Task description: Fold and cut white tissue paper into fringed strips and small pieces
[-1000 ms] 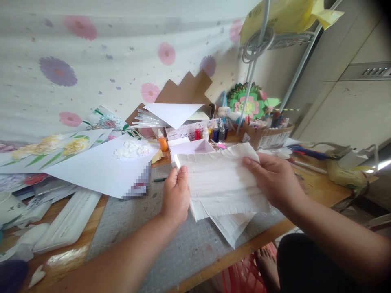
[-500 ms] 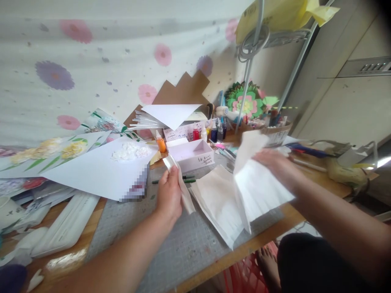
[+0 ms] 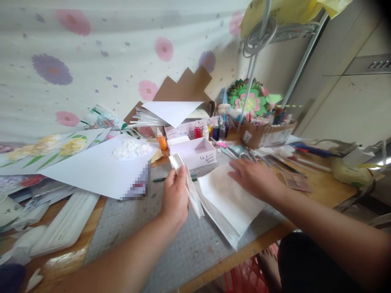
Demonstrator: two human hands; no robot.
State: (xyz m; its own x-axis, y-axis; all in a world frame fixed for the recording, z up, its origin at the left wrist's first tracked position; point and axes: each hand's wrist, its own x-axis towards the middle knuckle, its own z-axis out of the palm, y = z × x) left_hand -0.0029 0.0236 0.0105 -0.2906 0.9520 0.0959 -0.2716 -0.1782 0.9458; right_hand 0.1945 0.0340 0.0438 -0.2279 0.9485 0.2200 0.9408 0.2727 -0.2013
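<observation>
Head view: your left hand [image 3: 174, 197] pinches a folded tissue strip [image 3: 187, 183]; your right hand [image 3: 255, 179] lies flat, open, on stacked tissue sheets [image 3: 227, 201], which could tear if tugged.

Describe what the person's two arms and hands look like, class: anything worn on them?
Both forearms are bare, with no sleeves in view. The left hand and right hand show no gloves, rings, watch or bracelet. Fingernails look short and unpainted.

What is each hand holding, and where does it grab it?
The left hand pinches a white paper strip near its top end. The right hand holds nothing; it rests flat on the white paper stack.
</observation>
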